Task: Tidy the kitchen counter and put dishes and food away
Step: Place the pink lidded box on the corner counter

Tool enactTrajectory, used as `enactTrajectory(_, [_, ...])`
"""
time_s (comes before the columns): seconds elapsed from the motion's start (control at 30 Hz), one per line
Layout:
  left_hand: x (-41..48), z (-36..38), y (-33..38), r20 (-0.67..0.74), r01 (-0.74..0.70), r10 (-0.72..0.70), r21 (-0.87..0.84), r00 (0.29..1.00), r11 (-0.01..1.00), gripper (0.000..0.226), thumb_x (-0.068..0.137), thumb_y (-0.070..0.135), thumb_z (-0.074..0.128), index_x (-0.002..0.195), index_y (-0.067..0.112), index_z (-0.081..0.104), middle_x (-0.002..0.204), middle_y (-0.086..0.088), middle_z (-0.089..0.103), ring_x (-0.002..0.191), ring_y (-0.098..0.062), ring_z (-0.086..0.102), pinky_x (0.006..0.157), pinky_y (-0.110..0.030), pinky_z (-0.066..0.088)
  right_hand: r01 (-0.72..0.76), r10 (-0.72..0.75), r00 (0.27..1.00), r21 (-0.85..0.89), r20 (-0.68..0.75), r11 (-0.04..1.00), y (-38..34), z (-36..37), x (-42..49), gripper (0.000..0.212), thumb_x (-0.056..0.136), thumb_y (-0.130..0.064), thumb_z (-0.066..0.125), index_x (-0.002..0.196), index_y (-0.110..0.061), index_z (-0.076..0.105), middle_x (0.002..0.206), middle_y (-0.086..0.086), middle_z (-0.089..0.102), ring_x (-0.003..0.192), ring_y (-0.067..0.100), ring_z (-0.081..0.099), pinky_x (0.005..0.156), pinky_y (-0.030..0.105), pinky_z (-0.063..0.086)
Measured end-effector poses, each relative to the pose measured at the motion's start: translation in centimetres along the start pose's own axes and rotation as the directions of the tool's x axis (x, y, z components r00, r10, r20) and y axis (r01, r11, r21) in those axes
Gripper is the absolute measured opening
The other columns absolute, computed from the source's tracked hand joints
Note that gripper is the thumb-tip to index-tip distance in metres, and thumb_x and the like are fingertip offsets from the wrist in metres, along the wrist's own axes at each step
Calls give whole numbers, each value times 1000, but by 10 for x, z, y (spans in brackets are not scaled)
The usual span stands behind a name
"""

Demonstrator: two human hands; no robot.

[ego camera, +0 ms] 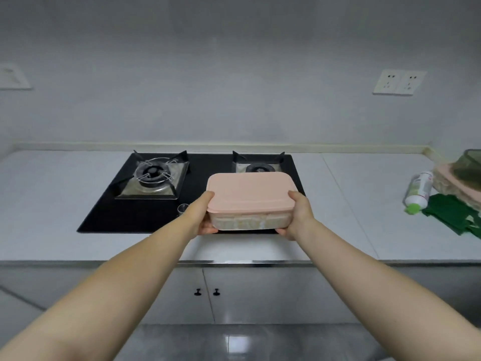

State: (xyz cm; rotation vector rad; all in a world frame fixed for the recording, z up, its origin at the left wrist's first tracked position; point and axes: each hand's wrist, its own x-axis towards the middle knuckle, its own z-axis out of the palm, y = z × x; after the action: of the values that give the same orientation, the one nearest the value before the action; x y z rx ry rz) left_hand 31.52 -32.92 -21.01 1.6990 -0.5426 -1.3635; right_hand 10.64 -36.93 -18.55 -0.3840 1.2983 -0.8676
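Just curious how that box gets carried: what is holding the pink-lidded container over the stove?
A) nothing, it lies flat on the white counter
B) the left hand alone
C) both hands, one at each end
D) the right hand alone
C: the left hand and the right hand each grip one end of the pink-lidded container, thumbs on the lid edge and fingers curled under its base.

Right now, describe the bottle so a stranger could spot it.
Start at the black stove and follow the white counter to its right end. There the bottle lies on its side beside a green cloth. It alone is white with a green cap.
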Motion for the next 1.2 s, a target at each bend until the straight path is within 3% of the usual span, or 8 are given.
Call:
enactTrajectory(0.17, [-29,-90,-9,-74,-39,34,-69,997,997,33,92,46,44,108,19,53,88,-5,62,71,-22,63,54,-30,51,-2,5,997,-50,71,999,46,65,-36,34,85,-40,58,110,-17,50,91,4,59,98,27,57,98,43,42])
enactTrajectory(0.3, [-46,-147,-16,-127,-52,37,-117,991,992,36,92,47,45,112,19,53,90,-6,62,74,-23,63,58,-32,51,-12,25,993,-115,112,993,74,109,-53,46,81,-41,63,119,-18,50,111,4,59,109,27,56,105,45,38])
enactTrajectory(0.47, [-67,-217,-29,-189,-34,-20,-278,982,960,33,90,45,50,109,18,52,89,-6,60,74,-22,61,56,-33,48,-6,33,988,-175,149,985,114,168,-78,37,84,-40,60,111,-17,50,86,3,58,79,24,58,87,40,44])
enactTrajectory(0.6, [-71,-264,-37,-191,-65,-7,-367,982,928,36,89,44,54,113,18,51,91,-6,59,80,-22,61,76,-38,50,-37,69,983,-187,168,982,144,212,-91,39,84,-42,59,112,-16,50,86,3,59,80,25,58,81,38,44])
enactTrajectory(0.7, [-68,-298,-43,-216,-83,-13,-428,976,900,34,88,44,57,110,19,51,95,-8,60,82,-23,62,88,-40,49,-56,97,979,-225,177,973,162,241,-96,46,81,-44,60,116,-17,52,94,4,62,92,26,61,91,40,47])
enactTrajectory(0.87, [-51,-337,-44,-278,-98,-40,-465,960,880,31,89,40,55,110,17,50,89,-9,60,77,-22,61,75,-36,52,-67,117,977,-266,176,962,176,285,-87,28,85,-39,60,95,-17,48,82,4,55,93,28,55,99,43,42])
enactTrajectory(1.0, [-30,-371,-35,-348,-136,-38,-462,937,876,31,89,39,54,110,16,52,88,-8,61,76,-22,61,63,-31,49,-73,143,966,-304,215,950,184,330,-73,32,85,-40,60,103,-18,47,80,3,54,94,27,53,108,44,36])
enactTrajectory(1.2, [6,-447,-20,-435,-146,-62,-429,898,892,32,89,40,52,110,15,51,90,-10,61,75,-22,60,64,-31,50,-95,212,941,-394,265,914,204,425,-42,41,80,-46,62,110,-20,54,85,3,60,90,26,58,96,40,42])
